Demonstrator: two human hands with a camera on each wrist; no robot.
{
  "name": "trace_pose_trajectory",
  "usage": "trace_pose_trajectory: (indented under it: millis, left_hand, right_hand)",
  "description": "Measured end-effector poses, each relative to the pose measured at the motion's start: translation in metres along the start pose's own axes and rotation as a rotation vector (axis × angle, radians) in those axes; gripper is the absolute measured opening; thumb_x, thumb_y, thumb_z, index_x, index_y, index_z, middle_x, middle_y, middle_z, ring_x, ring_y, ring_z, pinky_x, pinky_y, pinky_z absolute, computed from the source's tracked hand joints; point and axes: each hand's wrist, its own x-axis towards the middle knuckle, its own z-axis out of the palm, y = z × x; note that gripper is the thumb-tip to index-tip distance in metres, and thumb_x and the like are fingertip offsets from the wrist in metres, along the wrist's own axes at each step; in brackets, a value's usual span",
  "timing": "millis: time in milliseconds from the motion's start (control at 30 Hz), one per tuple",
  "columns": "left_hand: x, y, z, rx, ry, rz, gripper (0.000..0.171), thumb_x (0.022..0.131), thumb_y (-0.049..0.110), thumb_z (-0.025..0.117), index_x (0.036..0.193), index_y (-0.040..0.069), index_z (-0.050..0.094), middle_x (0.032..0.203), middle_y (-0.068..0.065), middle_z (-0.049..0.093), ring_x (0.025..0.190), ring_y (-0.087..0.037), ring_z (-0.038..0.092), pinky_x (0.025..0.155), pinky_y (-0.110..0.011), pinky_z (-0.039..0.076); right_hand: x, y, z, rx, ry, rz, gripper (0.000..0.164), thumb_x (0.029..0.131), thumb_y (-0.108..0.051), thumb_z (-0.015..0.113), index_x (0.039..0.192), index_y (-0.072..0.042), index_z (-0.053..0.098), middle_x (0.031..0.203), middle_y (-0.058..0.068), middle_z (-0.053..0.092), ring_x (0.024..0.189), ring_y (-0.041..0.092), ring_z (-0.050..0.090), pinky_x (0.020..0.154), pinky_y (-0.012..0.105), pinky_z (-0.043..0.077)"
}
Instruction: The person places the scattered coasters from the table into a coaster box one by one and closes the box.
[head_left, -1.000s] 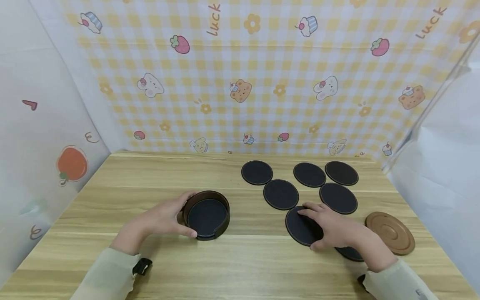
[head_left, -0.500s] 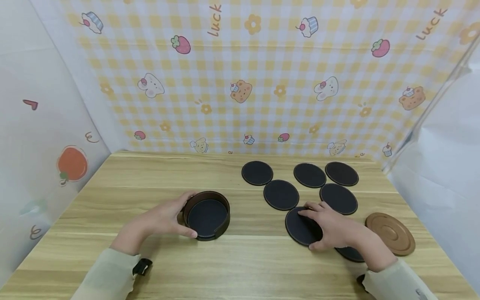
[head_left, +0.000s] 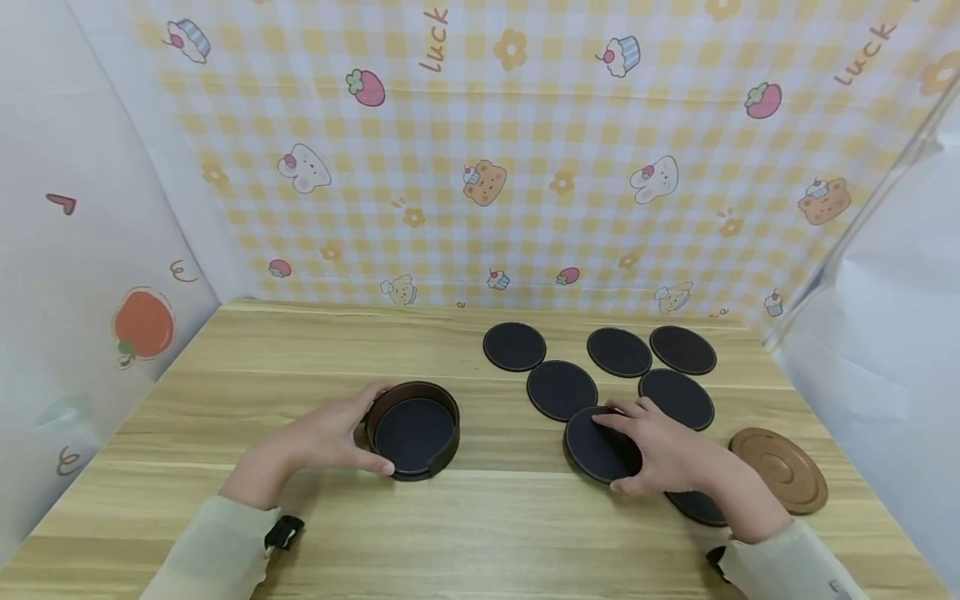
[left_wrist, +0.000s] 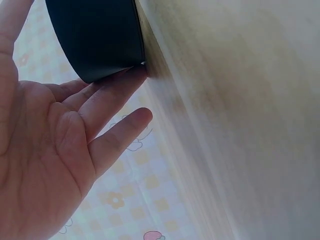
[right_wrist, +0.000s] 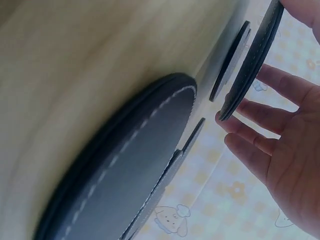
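1. Nearest you, your two sleeves point(head_left: 213, 546) run off the bottom edge, so your forearms are cut off.
2. Under your right wrist lies one black disc point(head_left: 693, 506), partly covered; in the right wrist view a large disc runs out of frame.
3. Just beyond your right forearm, one brown disc point(head_left: 776, 468) with raised rings lies on the tabletop point(head_left: 510, 533), its near-left edge partly behind your arm.
4. Your right hand point(head_left: 667, 454) has its fingers part-spread and pinching one stitched disc point(head_left: 592, 442) by the edges. Half a second ago that disc lay flat; now it has risen slightly, tilted, and shifted a little to the left. Your palm hides its right side.
5. Your left hand point(head_left: 330, 437) is spread wide, thumb in front and fingers behind, gripping the one round holder point(head_left: 448, 453) as it did before. One black round surface shows inside; you can't tell how many layers are beneath. The left wrist view cuts off the holder's top.
6. Farther back, five more black discs point(head_left: 562, 390) lie flat close together, making seven outside the holder, counting the pinched one.
7. Behind everything hangs one checked backdrop point(head_left: 525, 125).
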Motion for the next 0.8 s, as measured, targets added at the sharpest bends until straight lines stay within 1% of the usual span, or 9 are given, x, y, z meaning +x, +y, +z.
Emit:
trace_pose_trajectory:
  millis: [333,533,633,800]
  left_hand:
    - [0.0,0.003,-0.002,0.006,-0.016,-0.038,0.116,0.071,0.054,0.085,0.155,0.003,0.022,0.154,-0.021,0.04,0.139,-0.042,0.042,0.109,-0.06,0.039]
    - [0.0,0.004,-0.003,0.006,-0.022,-0.039,0.116,0.072,0.053,0.085,0.155,0.003,0.022,0.154,-0.021,0.04,0.139,-0.041,0.043,0.109,-0.06,0.039]
    - [0.0,0.004,-0.003,0.004,-0.022,-0.041,0.116,0.072,0.053,0.085,0.155,0.003,0.021,0.155,-0.021,0.039,0.14,-0.042,0.042,0.109,-0.06,0.039]
    - [0.001,0.004,-0.003,0.003,-0.023,-0.045,0.117,0.072,0.053,0.085,0.155,0.002,0.021,0.156,-0.021,0.038,0.14,-0.042,0.041,0.11,-0.06,0.038]
  right_hand:
    - [0.01,-0.009,0.002,0.005,0.017,-0.027,0.081,0.071,-0.045,0.084,0.14,-0.013,0.056,0.146,0.022,0.046,0.128,0.039,0.046,0.093,0.052,0.051]
    - [0.018,-0.016,0.002,0.004,0.011,-0.039,0.082,0.071,-0.044,0.084,0.141,-0.013,0.055,0.15,0.023,0.042,0.132,0.04,0.044,0.093,0.052,0.051]
    - [0.023,-0.02,0.003,-0.006,0.022,-0.055,0.082,0.07,-0.043,0.084,0.141,-0.014,0.055,0.151,0.022,0.043,0.133,0.04,0.044,0.094,0.051,0.051]
    - [0.032,-0.027,0.002,0.003,0.031,-0.091,0.082,0.07,-0.042,0.083,0.141,-0.014,0.055,0.15,0.021,0.045,0.132,0.044,0.044,0.095,0.052,0.05]
